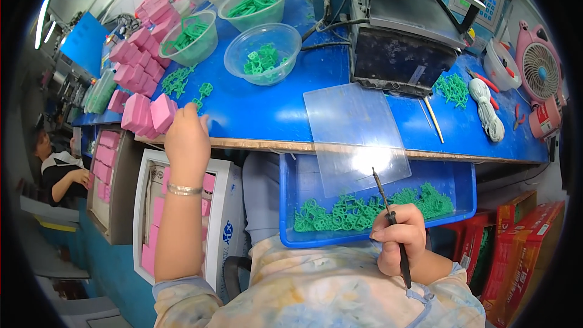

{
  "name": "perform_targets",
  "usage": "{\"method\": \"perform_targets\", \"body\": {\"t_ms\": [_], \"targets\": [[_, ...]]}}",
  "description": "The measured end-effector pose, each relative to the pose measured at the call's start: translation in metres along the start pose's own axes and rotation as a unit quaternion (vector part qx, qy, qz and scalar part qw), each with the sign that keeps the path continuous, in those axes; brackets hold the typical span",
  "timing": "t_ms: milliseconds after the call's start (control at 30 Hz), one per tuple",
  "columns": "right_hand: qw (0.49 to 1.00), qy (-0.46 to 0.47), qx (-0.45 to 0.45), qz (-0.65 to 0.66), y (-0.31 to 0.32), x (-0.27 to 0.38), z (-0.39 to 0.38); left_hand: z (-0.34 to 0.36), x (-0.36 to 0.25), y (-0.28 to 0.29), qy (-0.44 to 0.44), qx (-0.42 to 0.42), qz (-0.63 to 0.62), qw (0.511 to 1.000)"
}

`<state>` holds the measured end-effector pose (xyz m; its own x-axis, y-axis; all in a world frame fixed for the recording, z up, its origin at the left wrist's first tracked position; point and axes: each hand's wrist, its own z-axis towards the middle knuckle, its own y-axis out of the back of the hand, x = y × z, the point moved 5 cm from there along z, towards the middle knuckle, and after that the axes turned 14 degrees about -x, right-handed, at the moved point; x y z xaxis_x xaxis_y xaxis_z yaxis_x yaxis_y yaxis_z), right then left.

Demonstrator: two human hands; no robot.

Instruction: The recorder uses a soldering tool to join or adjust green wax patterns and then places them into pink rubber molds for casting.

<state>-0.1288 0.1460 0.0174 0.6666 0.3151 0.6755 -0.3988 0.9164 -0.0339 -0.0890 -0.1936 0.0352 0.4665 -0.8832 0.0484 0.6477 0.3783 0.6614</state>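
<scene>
My left hand (187,133) reaches to the blue worktop, thumb apart from the curled fingers, fingertips at a small green openwork piece (204,90) beside pink blocks (161,113). My right hand (401,243) grips a thin tool (401,252) with a black handle and metal tip. The tip is over a translucent sheet (340,127), which overhangs the worktop above a blue bin (286,200) of green pieces (322,212). More green pieces (176,82) lie in a small pile beyond my left hand.
Three bowls (237,54) of green parts stand behind. A dark metal machine (401,54), pliers (486,85), white cord (486,109) and a pink fan (537,64) are right. A co-worker (57,182) handles pink blocks far left. Box trays (139,212) of blocks stand below.
</scene>
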Motion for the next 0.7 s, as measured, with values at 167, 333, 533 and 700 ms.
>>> {"method": "perform_targets", "body": {"t_ms": [167, 333, 533, 700], "targets": [[1.000, -0.004, 0.003, -0.020, -0.001, -0.001, 0.000, 0.010, 0.011, -0.024, 0.063, 0.101, 0.117, 0.986], [0.999, -0.011, 0.003, -0.030, 0.000, -0.002, 0.000, 0.003, 0.018, -0.023, 0.041, 0.048, 0.105, 0.992], [0.999, -0.016, -0.006, -0.045, -0.004, -0.007, 0.009, -0.049, -0.066, 0.035, 0.394, 0.149, -0.614, 0.668], [0.987, -0.032, 0.056, -0.145, -0.029, -0.009, 0.021, -0.093, -0.131, 0.063, 0.545, 0.303, -0.734, 0.268]]}}
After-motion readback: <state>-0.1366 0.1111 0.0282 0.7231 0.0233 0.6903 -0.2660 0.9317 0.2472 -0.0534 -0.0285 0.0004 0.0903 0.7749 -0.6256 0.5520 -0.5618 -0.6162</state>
